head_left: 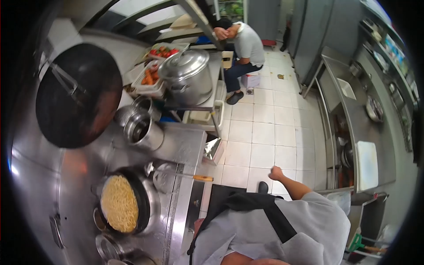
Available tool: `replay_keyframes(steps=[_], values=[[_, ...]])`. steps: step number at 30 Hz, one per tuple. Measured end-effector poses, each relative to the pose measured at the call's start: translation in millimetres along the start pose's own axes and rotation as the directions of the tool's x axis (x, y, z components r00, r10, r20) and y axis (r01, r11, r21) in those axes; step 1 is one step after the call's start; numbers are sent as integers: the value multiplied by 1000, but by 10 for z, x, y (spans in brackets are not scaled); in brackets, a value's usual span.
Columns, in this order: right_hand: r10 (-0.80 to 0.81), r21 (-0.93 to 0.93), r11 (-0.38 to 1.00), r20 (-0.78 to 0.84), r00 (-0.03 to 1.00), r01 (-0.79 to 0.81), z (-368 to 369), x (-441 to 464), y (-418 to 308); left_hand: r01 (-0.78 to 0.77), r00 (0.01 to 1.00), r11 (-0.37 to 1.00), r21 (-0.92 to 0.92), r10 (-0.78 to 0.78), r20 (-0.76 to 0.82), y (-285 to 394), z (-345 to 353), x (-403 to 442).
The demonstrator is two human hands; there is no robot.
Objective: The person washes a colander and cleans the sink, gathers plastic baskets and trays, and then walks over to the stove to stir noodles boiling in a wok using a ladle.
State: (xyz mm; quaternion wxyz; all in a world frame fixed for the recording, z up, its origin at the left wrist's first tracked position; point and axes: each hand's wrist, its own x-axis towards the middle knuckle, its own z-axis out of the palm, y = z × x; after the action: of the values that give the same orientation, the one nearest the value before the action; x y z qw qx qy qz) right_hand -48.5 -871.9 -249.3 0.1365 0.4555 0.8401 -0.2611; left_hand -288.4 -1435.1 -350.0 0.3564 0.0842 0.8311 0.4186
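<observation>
My right hand point(276, 173) is held out over the tiled floor, its fingers curled in with nothing seen in them. Only a small part of my left hand point(198, 224) shows, low beside my apron at the stove's front edge; its fingers are hidden. To the left, pale noodles point(118, 204) fill a round pan point(145, 201) on the steel stove top point(170, 152). Nearer to me lies a skimmer point(164, 177) with a wooden handle point(203, 178) that reaches past the stove edge.
A large black wok point(79, 95) leans at the back left. Steel pots point(150, 132) stand beside it. A lidded stockpot point(185, 77) is on a side table near carrots point(151, 76). Another person point(249, 44) sits farther off. Steel shelving point(384, 145) holds a white board point(367, 165).
</observation>
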Motion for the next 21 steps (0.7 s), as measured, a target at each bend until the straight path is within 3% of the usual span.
replay_keyframes(steps=[2,4,5,6,7,9,10,13,16,18,21], values=[[160,147,978,-65,985,-149,238,-179,767,74,997,997,27,-74,4,316,74,142],[272,173,950,-57,961,-259,420,-450,1382,-30,999,979,203,27,21,535,215,294],[226,93,972,-133,965,-215,571,-548,1697,-92,996,956,277,86,31,703,343,474],[294,165,930,205,934,-329,320,-697,1792,-93,995,946,312,80,56,840,489,597],[354,214,871,354,866,-443,265,-783,1943,-90,995,934,345,68,76,955,646,673],[343,358,775,455,822,-521,245,-943,2294,-111,993,917,383,86,83,1153,991,792],[352,432,688,505,788,-583,303,-981,2481,-162,983,942,293,130,127,1277,1168,838],[363,454,703,433,825,-548,61,-1062,2777,-220,957,917,331,139,253,1620,1658,1048],[336,539,638,448,829,-550,364,-872,3316,-326,888,856,402,132,440,2021,2249,1255],[423,725,428,366,829,-539,45,-924,3251,-402,830,805,436,120,545,2296,2589,1409],[466,812,315,319,825,-492,-136,-869,3330,-510,742,727,461,101,662,2690,2956,1747]])
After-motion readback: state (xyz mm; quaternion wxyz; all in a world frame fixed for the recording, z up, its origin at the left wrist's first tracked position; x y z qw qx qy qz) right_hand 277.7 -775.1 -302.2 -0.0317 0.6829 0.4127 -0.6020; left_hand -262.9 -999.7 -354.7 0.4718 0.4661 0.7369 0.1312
